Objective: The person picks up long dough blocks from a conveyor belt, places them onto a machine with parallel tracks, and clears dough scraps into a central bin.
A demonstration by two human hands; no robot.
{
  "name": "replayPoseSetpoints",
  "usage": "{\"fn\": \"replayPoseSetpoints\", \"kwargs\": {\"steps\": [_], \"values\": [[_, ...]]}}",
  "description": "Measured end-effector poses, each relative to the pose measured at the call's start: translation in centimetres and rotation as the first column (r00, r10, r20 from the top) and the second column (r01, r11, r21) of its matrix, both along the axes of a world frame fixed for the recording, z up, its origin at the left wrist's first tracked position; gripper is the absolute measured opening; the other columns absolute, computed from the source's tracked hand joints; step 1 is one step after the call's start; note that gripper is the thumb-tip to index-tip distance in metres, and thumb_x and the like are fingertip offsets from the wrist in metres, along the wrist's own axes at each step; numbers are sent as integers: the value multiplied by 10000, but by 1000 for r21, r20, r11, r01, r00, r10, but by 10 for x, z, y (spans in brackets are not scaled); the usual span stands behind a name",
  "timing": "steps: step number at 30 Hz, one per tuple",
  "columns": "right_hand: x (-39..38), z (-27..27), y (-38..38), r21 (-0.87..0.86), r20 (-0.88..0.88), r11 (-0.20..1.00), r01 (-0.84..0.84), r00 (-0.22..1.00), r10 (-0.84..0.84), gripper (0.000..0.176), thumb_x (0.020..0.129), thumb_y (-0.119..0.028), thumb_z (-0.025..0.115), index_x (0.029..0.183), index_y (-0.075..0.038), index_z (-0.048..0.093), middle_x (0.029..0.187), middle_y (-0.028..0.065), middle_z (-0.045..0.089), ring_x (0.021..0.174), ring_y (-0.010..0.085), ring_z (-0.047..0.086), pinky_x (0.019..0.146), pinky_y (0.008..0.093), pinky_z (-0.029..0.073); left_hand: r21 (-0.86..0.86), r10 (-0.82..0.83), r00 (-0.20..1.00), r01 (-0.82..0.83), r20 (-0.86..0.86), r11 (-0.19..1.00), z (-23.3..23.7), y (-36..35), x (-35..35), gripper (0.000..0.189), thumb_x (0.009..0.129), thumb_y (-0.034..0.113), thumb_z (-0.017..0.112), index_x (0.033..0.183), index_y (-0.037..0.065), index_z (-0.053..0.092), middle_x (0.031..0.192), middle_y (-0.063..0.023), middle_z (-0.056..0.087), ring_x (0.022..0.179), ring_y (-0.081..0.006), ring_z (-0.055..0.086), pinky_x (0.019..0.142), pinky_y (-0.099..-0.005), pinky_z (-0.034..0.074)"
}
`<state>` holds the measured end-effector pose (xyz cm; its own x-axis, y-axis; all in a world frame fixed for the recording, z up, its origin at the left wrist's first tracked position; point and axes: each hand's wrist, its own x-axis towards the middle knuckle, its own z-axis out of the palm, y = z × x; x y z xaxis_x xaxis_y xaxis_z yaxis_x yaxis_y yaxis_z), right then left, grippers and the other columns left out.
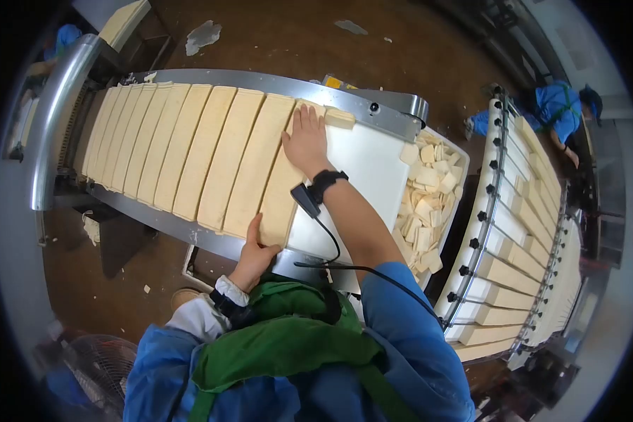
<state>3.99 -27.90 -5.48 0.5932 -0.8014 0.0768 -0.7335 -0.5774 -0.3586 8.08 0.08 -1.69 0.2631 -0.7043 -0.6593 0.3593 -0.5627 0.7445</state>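
A row of pale, flat strips, apparently of dough or bean curd, lies side by side on a conveyor [362, 176]. My right hand [307, 143] rests flat on the far part of the rightmost strip [280, 193], fingers stretched out. At that strip's near end is my left hand [253, 259], with a finger raised along its left side and the thumb and fingers spread apart at its corner. Neither hand is closed round the strip. A short pale piece [340, 117] lies just right of my right fingertips. Part of the strip is hidden under my right hand.
A white bin [463, 165] at the conveyor's right end holds many small cut pieces [429, 204]. Further right, a second conveyor [471, 267] carries long pale bars, with a person in blue [559, 105] beyond it. A metal roller cover [56, 126] stands at the left.
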Motion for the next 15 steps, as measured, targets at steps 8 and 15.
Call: {"fn": "replayPoseSetpoints", "kwargs": {"steps": [8,15], "values": [[12,39,-26,58,-213,997,50,976,-37,656,870,-354,623,1366,65,530,1315,203,560,1292,343,472,1183,507,279,81,-9,982,25,-187,996,13,-17,8,1008,816,-49,692,1632,193,153,1096,-104,628,768,-146,585,644,-279,510],[-17,53,-40,-81,-349,983,168,919,-185,679,692,-415,698,1181,54,653,1179,178,608,1228,323,503,1121,494,316,114,-90,989,103,-115,988,7,-29,-6,992,788,-40,709,1610,111,173,1184,-124,614,732,-170,623,633,-280,522]]}}
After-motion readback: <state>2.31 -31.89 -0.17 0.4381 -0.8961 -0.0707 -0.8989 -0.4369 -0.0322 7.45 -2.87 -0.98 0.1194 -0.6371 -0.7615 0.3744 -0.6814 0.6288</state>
